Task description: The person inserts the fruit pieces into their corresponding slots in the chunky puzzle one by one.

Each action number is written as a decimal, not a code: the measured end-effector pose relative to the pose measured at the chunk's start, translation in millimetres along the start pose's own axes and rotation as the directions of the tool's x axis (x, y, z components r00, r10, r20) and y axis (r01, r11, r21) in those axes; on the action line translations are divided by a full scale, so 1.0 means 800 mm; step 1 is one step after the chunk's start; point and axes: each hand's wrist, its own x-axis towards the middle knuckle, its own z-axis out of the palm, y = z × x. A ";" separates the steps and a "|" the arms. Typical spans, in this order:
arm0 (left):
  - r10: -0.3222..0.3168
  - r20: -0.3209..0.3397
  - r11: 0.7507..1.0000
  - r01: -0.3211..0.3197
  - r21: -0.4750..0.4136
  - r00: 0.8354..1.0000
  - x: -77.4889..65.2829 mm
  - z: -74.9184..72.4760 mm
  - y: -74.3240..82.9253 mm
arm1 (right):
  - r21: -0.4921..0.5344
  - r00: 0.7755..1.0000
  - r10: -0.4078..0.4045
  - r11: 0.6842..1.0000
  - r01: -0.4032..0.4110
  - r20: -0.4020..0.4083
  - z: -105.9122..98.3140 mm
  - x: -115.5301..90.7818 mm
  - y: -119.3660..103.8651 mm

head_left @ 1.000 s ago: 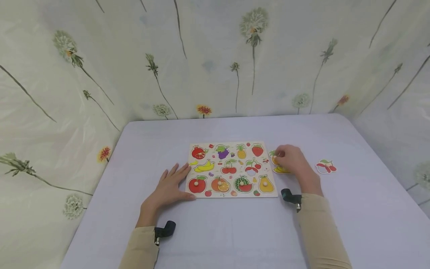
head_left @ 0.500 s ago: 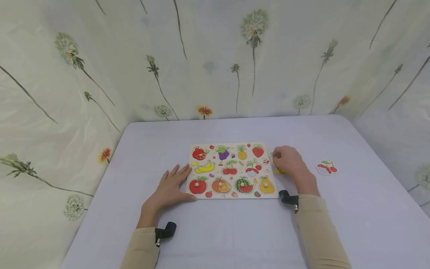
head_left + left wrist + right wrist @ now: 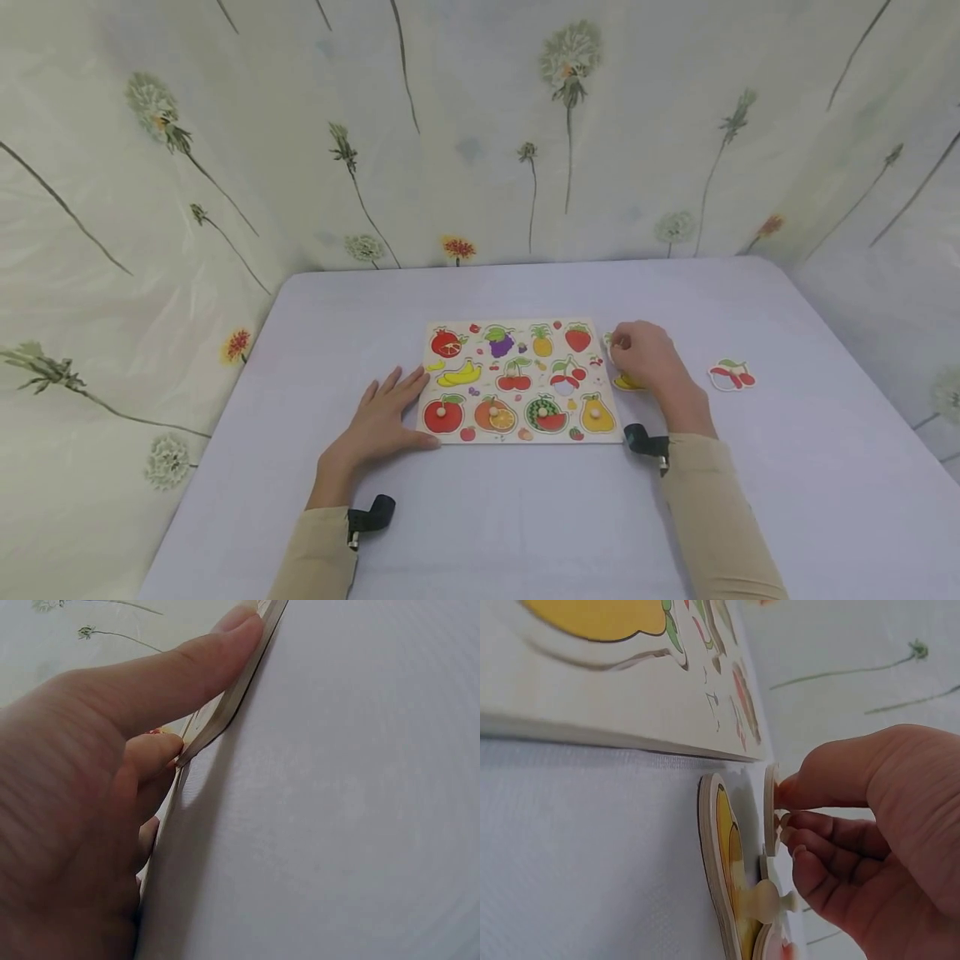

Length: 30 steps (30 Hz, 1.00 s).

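The left hand (image 3: 378, 417), its grip wide, touches the rectangular, fruit-printed wooden board (image 3: 551, 437) on the white-covered desk (image 3: 517, 517), while the right hand (image 3: 648, 354) pinches a thin wooden puzzle piece (image 3: 769, 814) near the board's right edge, beside a yellow banana piece (image 3: 731, 855).

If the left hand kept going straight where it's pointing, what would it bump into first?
Probably the fruit puzzle board: the left hand touches its edge, though it might slide over the top.

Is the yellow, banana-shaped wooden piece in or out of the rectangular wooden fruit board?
Out. The banana piece lies on the white cloth, beside the board; the right wrist view shows its pale knob.
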 end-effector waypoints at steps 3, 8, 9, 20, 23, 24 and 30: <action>-0.002 -0.001 1.000 0.002 0.001 1.000 -0.001 0.000 0.001 | 0.001 1.000 -0.006 1.000 0.006 -0.008 0.000 0.001 -0.003; -0.005 -0.003 1.000 0.005 0.008 1.000 -0.002 0.000 0.001 | 0.005 1.000 -0.028 1.000 0.028 -0.005 -0.002 0.002 -0.010; -0.007 -0.003 1.000 0.007 0.008 1.000 -0.002 0.000 0.000 | 0.010 0.999 -0.035 0.999 0.035 -0.004 -0.003 0.002 -0.012; -0.010 0.003 1.000 0.010 -0.001 1.000 0.000 0.002 -0.002 | 0.014 0.994 -0.112 0.994 0.112 0.015 0.006 0.013 -0.032; -0.003 -0.002 1.000 0.003 0.007 1.000 0.001 0.002 -0.003 | 0.006 0.992 -0.121 0.993 0.121 0.018 0.010 0.017 -0.037; -0.007 0.000 1.000 0.007 0.011 1.000 0.002 0.002 -0.003 | 0.002 0.992 -0.128 0.992 0.128 0.016 0.011 0.018 -0.039; -0.009 0.003 1.000 0.010 -0.001 1.000 0.000 0.001 -0.003 | 0.002 0.983 -0.183 0.983 0.183 0.008 0.020 0.020 -0.051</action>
